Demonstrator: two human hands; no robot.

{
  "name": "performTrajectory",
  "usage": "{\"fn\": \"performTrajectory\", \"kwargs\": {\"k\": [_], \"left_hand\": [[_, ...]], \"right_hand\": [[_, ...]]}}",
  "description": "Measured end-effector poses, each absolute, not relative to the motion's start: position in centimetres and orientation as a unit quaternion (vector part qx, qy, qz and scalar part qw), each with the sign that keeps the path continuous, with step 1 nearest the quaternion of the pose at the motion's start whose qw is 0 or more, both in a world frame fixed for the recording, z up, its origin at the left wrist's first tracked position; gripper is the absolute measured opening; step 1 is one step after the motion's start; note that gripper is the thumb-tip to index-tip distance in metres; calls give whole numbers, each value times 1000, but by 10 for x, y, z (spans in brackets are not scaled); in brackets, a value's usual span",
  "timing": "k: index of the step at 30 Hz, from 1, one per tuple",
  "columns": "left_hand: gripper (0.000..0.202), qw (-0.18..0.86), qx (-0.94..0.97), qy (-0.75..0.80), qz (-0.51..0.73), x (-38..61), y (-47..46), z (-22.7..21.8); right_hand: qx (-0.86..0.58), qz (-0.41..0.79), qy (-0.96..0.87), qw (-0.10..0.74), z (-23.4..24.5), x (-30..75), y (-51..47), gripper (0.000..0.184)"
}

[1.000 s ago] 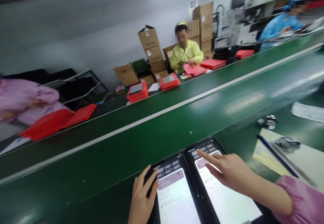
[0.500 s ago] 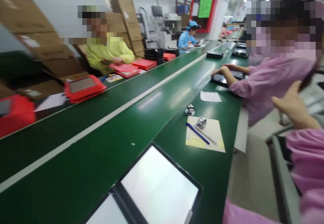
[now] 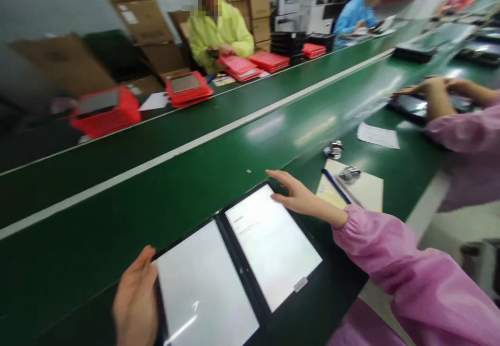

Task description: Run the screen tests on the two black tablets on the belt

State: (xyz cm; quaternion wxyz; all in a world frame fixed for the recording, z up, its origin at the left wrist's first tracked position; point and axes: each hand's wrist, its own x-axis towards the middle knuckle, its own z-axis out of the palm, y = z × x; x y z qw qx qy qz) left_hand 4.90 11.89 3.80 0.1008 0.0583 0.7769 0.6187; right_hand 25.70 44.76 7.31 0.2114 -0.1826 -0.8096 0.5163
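Two black-framed tablets lie side by side on the green belt, their screens lit white. My left hand holds the near edge of the left tablet, with the thumb up by the screen. My right hand lies with its fingers apart across the far corner of the right tablet. That tablet shows a few lines of small text, and a small silver label sits on its lower edge.
To the right, a pen and metal parts lie on a paper sheet. A co-worker's hands work at another tablet. Across the raised green belt, a person in yellow-green handles red cases.
The view has swung right, with the tablets now further left. Both screens have changed from lilac-and-grey displays to white. My right hand has moved from pointing at the screen to the tablet's far corner.
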Motion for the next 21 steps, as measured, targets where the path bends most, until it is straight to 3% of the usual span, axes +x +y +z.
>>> {"fn": "performTrajectory", "kwargs": {"k": [5, 14, 19, 21], "left_hand": [[61, 145, 70, 762, 627, 63, 125, 52], [64, 177, 78, 761, 620, 68, 116, 49], [63, 180, 88, 766, 611, 70, 119, 51], [61, 178, 92, 770, 606, 70, 120, 51]], "right_hand": [[-190, 601, -756, 177, 45, 229, 459, 69], [-204, 652, -719, 122, 50, 256, 470, 74], [-207, 631, -735, 138, 50, 245, 467, 71], [-225, 538, -790, 189, 61, 252, 459, 61]]}}
